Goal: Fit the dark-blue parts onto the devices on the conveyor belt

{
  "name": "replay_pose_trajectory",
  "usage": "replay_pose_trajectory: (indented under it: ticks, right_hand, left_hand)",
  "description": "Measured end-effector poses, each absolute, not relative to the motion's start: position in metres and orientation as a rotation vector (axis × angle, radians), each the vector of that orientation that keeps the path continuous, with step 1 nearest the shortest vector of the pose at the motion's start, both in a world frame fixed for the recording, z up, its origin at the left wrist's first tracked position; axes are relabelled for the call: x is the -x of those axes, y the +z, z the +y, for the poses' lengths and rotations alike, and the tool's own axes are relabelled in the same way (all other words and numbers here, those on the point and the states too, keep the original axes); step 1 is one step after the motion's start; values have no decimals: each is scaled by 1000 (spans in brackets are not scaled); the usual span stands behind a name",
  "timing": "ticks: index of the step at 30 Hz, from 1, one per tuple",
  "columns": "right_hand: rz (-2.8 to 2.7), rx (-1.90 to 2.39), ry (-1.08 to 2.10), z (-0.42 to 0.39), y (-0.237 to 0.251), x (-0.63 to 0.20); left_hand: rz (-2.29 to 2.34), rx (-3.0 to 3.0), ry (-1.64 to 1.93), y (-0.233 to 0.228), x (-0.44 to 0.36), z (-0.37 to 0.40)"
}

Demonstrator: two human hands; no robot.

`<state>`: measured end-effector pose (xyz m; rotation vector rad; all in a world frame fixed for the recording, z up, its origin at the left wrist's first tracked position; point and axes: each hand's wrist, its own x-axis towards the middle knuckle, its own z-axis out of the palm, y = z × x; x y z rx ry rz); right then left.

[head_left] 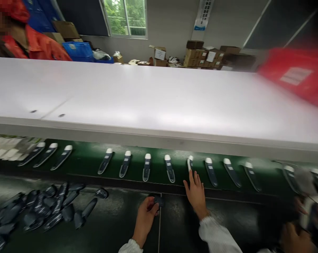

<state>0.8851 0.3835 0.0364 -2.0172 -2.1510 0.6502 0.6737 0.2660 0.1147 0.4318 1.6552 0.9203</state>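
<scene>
My left hand (145, 217) pinches a small dark plastic cover (159, 201) between thumb and fingers, just in front of the green belt's near edge. My right hand (196, 196) reaches forward with fingers stretched out and apart. Its fingertips touch or cover the near end of a slim handset with a white tip (190, 162), whose lower part is hidden. Similar dark handsets lie in a spaced row on the green belt, among them one left of my right hand (170, 168) and one right of it (211, 172).
A pile of dark plastic covers (50, 203) lies at the left on the dark worktop (108, 228). A white shelf (148, 95) runs above the belt, with a blurred red bin (296, 75) at its right. Another person's hands (296, 237) are at lower right; someone in orange sits far left.
</scene>
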Motion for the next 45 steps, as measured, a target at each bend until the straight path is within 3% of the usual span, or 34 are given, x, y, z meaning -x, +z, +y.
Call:
replay_pose_trajectory:
  ticks: [5, 8, 11, 14, 17, 20, 22, 28, 37, 42, 45]
  right_hand:
    - [-2325, 1305, 1193, 309, 57, -867]
    - [-2375, 1150, 1290, 286, 60, -844]
    - [-2381, 1178, 1135, 293, 53, -829]
    - [-2282, 1516, 797, 327, 42, -832]
    - [-2266, 1791, 521, 361, 32, -845]
    - [-2371, 1904, 422, 379, 23, -857]
    - [-2392, 1937, 401, 382, 17, -864]
    - [-2399, 1966, 360, 383, 10, -881]
    - [-2440, 2016, 357, 391, 12, -900]
    - [-2441, 2102, 404, 398, 14, -904]
    - [-2418, 2160, 446, 406, 18, -908]
  left_hand:
    - [1578, -434, 949, 115, -672, 261]
    - [1530, -442, 910, 113, -666, 257]
    - [1668, -560, 911, 111, -632, 252]
    - [2198, -859, 959, 103, -562, 249]
    - [2658, -1035, 580, 86, -491, 244]
    - [2644, -1070, 169, 68, -456, 237]
    - [2584, -1133, 92, 58, -452, 232]
    - [2501, -1218, 273, 50, -473, 226]
    - [2454, -973, 591, 76, -525, 237]
    - [2333, -503, 742, 88, -555, 242]
    - [2139, -203, 1027, 91, -582, 245]
